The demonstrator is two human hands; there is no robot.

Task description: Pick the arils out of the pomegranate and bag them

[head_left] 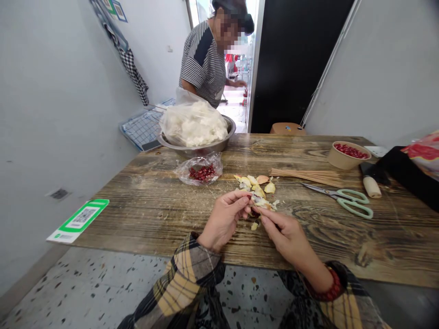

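Observation:
Near the table's front edge, my left hand [226, 217] is closed, its thumb and fingers pinched together on something too small to make out. My right hand [283, 230] is closed too, pinching what looks like a thin stick close to the left fingertips. Just beyond both hands lie yellowish peel pieces [270, 188] and pale pith. Red seeds [202, 172] sit in a clear plastic bag to the left. More red seeds [350, 150] fill a paper bowl [345, 161] at the back right. Thin wooden sticks [305, 175] lie in a bundle beyond the right hand.
Green-handled scissors [353, 201] lie on the wooden table [137, 214] at the right, near a black strap and a pale handle [372, 187]. A metal basin [199, 148] holds a bag of white stuff [197, 125]. Behind it stands a person [206, 59]. A QR card [80, 219] lies left.

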